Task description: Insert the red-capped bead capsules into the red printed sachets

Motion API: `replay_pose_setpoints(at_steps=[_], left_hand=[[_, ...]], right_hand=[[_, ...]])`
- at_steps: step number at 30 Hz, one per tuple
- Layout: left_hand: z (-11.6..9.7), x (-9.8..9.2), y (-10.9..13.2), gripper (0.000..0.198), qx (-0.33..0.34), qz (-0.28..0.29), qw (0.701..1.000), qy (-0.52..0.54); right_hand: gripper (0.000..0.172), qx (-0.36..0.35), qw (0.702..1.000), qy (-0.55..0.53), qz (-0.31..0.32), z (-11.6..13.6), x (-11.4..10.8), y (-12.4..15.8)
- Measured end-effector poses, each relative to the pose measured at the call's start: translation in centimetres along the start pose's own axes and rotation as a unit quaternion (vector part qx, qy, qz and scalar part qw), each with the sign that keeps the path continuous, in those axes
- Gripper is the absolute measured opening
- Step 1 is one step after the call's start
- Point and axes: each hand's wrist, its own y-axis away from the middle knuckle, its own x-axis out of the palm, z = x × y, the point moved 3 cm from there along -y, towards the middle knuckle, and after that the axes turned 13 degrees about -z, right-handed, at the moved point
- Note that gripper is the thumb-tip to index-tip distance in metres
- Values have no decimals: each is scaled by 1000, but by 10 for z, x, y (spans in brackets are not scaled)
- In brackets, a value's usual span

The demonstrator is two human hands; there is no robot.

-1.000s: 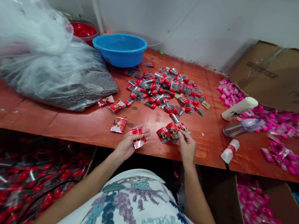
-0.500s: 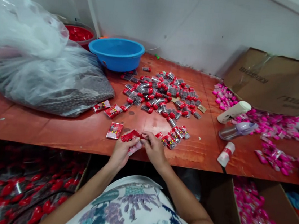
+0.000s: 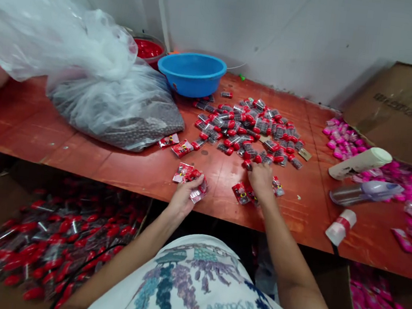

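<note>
My left hand (image 3: 182, 198) is closed around a red and clear printed packet (image 3: 198, 192), above the table's front edge. Partly behind it lies another red printed packet (image 3: 182, 171). My right hand (image 3: 262, 180) reaches forward, its fingers pinched at a small red-capped bottle (image 3: 247, 165) at the near side of a pile; the fingertips are partly hidden. Beneath that hand is a row of red packets (image 3: 241, 193), some covered by the wrist. The pile of small clear bottles with red caps and dark contents (image 3: 239, 126) spreads over the table's middle.
A blue basin (image 3: 191, 75) and a clear sack of dark beads (image 3: 121, 109) stand at the back left. On the right are a white tumbler (image 3: 358, 163), a purple-lidded bottle (image 3: 364, 191), pink packets and a cardboard box (image 3: 402, 113). Below the table is a box of red-capped items (image 3: 56, 241).
The view has swung left. My right hand has left the packet in my left hand and moved forward and right to the pile. The left hand keeps the packet.
</note>
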Motion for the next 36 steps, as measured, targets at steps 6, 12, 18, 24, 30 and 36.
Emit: replay_pose_setpoints(at_steps=[6, 12, 18, 24, 30, 36], left_hand=[[-8, -2, -5, 11, -38, -38, 998, 44], [-14, -1, -8, 9, -39, -46, 997, 56], [-9, 8, 5, 13, -46, -34, 997, 55], [-13, 8, 10, 14, -25, -33, 998, 39], [-15, 9, 9, 14, -13, -37, 998, 48], [-12, 8, 11, 13, -5, -33, 998, 46]], right_hand=[[32, -1, 938, -346, -26, 62, -24, 51], [32, 82, 798, -597, 3, 98, -37, 108], [34, 124, 778, -616, -7, 98, -26, 106], [33, 122, 782, -611, -29, 92, -28, 111], [31, 91, 784, -613, -29, 98, -32, 116], [33, 113, 776, -619, -35, 98, -34, 115]])
